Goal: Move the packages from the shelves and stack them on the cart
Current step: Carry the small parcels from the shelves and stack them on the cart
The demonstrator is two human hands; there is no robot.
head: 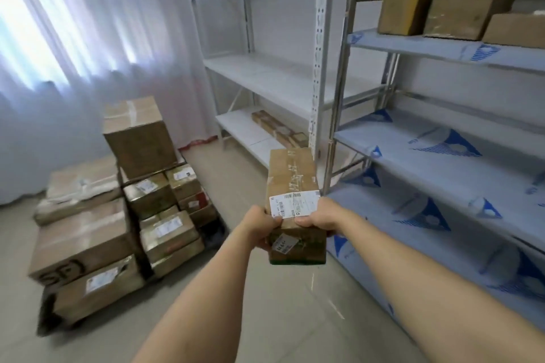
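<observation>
**Fingers on a long package**

Fingers [272, 222] of my left hand [261, 225] curl round the near end of a long cardboard package [292, 180], and my right hand [320, 216] grips the same end from the other side, thumb over its white label [295, 204]. I hold the package in the air over the floor. Left of it stands the cart [44, 312], stacked with taped boxes [97, 230]. Right of the package are the blue-lined shelves [442, 156], with three boxes [460, 13] on a high shelf.
</observation>
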